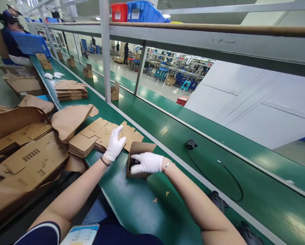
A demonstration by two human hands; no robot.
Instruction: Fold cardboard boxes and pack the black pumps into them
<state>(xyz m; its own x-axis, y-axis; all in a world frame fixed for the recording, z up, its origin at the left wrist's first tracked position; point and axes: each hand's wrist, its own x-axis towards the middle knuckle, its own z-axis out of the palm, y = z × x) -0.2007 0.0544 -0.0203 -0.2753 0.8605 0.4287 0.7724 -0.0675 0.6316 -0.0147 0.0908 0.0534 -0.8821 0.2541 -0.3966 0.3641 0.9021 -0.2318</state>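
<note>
My right hand (148, 162), in a white glove, reaches into a small open cardboard box (139, 175) on the green work surface. Its thumb and fingers lie on either side of a black device (134, 162) inside, which is mostly hidden by the glove and the box wall. The box's flap stands up on the far side. My left hand (114, 144), also gloved in white, hovers or rests with spread fingers beside the box. It is over the near edge of a stack of flat printed cartons (91, 131) and holds nothing.
On the conveyor (173, 143) lies a black device with a cable (191, 144); more black parts (218, 200) sit nearer. Flat cartons fill a large box (40, 160) at left. Brown paper (70, 119) and another carton stack (70, 90) lie beyond. A metal post (105, 51) rises between surfaces.
</note>
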